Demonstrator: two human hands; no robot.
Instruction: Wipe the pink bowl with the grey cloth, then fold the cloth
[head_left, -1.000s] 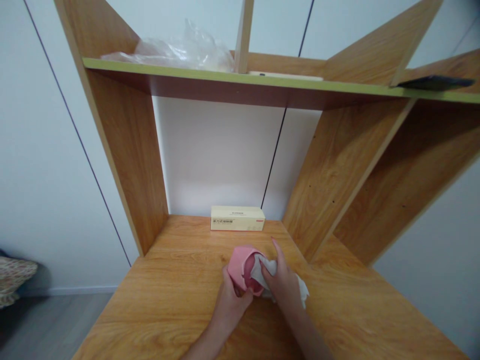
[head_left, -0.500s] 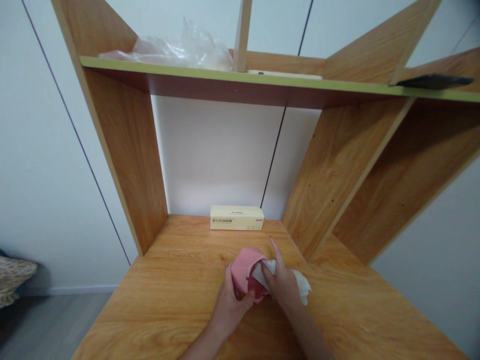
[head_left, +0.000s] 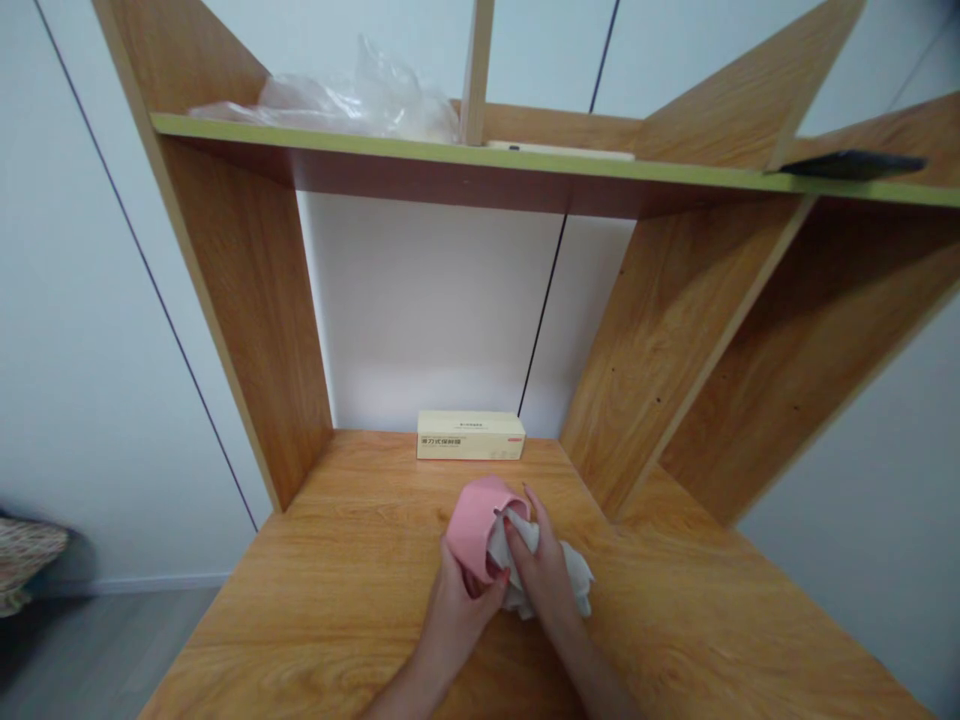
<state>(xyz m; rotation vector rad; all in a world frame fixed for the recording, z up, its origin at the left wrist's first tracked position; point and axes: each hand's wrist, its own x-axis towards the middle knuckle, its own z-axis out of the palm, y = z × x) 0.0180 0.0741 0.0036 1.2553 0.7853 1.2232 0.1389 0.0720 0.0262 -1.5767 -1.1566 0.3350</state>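
the pink cup (head_left: 476, 515) is held just above the middle of the worktop (head_left: 330, 590), tilted so that its open mouth faces right and toward the camera. a white cloth (head_left: 576, 582) is pushed partly into that mouth; the rest of the cloth bunches out to the right, under and behind the right hand.

the left hand (head_left: 454, 615) grips the cup from below and from the left. its fingers are curled around the cup wall, with the thumb closed against the near rim. the right hand (head_left: 546, 580) lies on top of the cloth. its fingers (head_left: 512, 530) are pressed together on the cloth and reach into the cup mouth, and one finger points up beside the rim. the two hands touch at the cup.

behind the cup, against the white back wall, a long cream box (head_left: 470, 436) with printed text lies flat on the worktop, apart from the hands.

wooden side panels rise on both sides of the worktop and carry an upper shelf (head_left: 525, 160) with a green front edge. a crumpled clear plastic bag (head_left: 352, 95) lies on its left part. a flat dark object (head_left: 851, 165) lies at its right end. at the far left, low down, a patterned cushion (head_left: 22, 555) shows beside the grey floor (head_left: 90, 650).
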